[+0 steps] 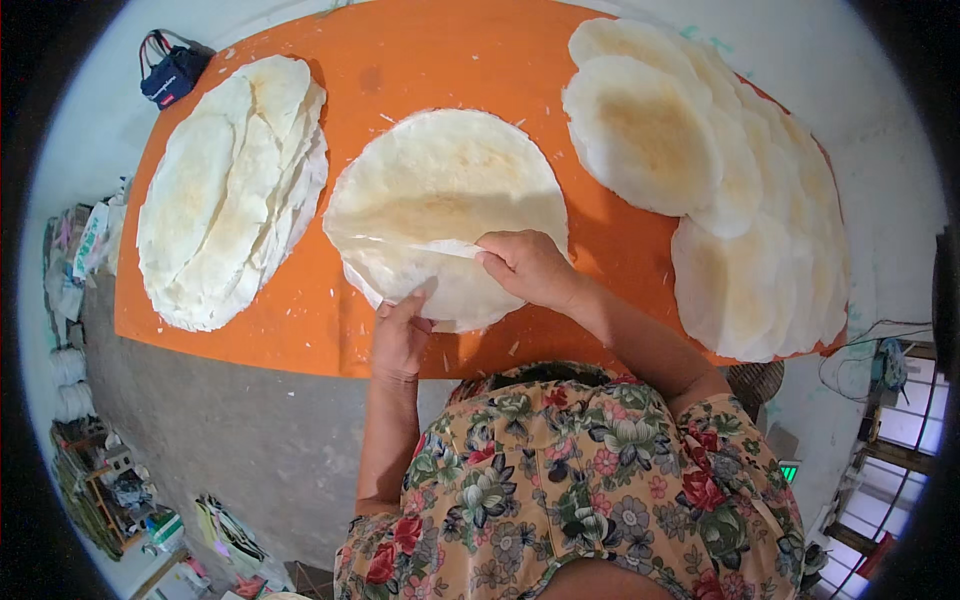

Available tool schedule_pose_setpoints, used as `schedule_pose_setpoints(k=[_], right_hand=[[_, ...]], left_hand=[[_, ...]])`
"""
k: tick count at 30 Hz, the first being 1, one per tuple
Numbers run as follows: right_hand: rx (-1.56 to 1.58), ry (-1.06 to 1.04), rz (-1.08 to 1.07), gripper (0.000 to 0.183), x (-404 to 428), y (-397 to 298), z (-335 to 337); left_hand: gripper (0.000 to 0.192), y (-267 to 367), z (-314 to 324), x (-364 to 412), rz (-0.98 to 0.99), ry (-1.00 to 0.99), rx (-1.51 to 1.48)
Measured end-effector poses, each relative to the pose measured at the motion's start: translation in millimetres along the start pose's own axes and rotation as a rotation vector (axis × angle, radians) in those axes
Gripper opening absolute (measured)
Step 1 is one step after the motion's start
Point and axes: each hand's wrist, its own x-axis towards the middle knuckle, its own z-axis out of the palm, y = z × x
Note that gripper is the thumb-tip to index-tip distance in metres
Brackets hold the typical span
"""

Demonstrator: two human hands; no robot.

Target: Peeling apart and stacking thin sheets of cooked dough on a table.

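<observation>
Before me on an orange-covered table (420, 60) lies a large round, thin, pale sheet (450, 165) with a yellowish-brown middle. My left hand (402, 334) pinches the near left edge of a thin sheet between thumb and fingers. Farther right, my right hand (529, 270) grips a narrow whitish strip or raised fold (450, 246) near the middle of the round; which of the two cannot be told. Whether one or several sheets are stacked here is also unclear.
Overlapping pale rounds form a pile (225, 180) on the table's left. More browned rounds (645, 142) spread along its right side. Small white scraps dot the orange surface. A dark blue bag (171, 75) stands at the far left corner. Household items line the wall at lower left.
</observation>
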Motion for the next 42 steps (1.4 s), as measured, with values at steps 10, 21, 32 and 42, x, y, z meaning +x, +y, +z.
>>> schedule_pose_setpoints(k=[10, 21, 32, 42], right_hand=[[-0.407, 0.028, -0.124, 0.011, 5.8, -12.9, 20.9], [-0.096, -0.055, 0.223, 0.028, 26.1, -14.8, -48.0], [-0.302, 0.009, -0.081, 0.026, -11.5, -23.6, 22.1], [0.243, 0.408, 0.208, 0.025, 69.1, 12.3, -128.1]], left_hand=[[0.028, -20.1, -9.3, 9.9, -0.011, 0.265, -0.057], [0.028, -29.7, -22.2, 5.2, -0.011, 0.282, -0.085], [0.054, -9.9, 10.3, -11.0, 0.043, 0.043, -0.131], [0.021, -40.1, -62.4, 2.1, 0.282, 0.543, 0.355]])
